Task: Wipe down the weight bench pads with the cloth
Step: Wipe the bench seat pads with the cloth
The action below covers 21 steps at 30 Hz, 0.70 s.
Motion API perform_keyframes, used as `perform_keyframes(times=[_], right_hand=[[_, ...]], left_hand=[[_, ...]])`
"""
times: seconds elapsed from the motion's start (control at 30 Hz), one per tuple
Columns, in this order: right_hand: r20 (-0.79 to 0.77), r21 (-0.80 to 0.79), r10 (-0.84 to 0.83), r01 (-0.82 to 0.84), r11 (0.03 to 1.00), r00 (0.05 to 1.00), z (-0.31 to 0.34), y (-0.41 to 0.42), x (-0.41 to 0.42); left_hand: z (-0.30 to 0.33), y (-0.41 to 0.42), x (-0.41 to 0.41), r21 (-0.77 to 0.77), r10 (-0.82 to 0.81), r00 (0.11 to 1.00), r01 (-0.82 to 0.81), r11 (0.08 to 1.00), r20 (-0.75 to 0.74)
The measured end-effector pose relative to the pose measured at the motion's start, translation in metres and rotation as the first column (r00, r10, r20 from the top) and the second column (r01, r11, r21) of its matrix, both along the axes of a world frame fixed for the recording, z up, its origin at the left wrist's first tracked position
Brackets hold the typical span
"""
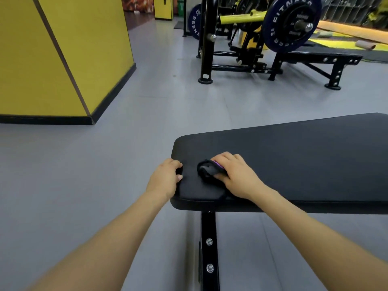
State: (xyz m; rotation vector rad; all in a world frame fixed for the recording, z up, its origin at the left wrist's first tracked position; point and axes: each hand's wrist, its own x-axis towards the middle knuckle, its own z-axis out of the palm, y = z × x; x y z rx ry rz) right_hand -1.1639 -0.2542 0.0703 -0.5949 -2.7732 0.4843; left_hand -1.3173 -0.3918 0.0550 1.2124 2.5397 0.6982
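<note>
A black weight bench pad (294,162) runs from the lower middle to the right edge. A dark cloth with a purple edge (206,169) lies bunched near the pad's left end. My right hand (237,175) lies on the cloth, fingers curled over it and thumb beneath, holding it against the pad. My left hand (165,177) grips the pad's left end, fingers curled onto the top surface.
The bench's black steel leg (209,248) with two bolts drops below the pad. A yellow pillar (63,59) stands at the left. A black rack with a blue weight plate (291,24) and another bench (327,57) stand behind, across grey floor.
</note>
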Motion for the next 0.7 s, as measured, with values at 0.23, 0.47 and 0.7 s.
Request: perform_keyframes(times=[0.23, 0.47, 0.7], right_hand=[[0.053, 0.113, -0.393, 0.385, 0.916, 0.918, 0.003, 0.072, -0.038], [0.060, -0.014, -0.069, 0.070, 0.997, 0.996, 0.003, -0.020, 0.009], [0.087, 0.074, -0.308, 0.303, 0.950, 0.947, 0.014, 0.035, 0.008]], left_hand=[[-0.005, 0.003, -0.005, 0.014, 0.000, 1.000, 0.001, 1.000, -0.007], [-0.002, 0.002, -0.002, -0.024, -0.002, 1.000, 0.002, 1.000, -0.006], [-0.002, 0.001, 0.002, -0.006, 0.003, 1.000, -0.003, 1.000, -0.002]])
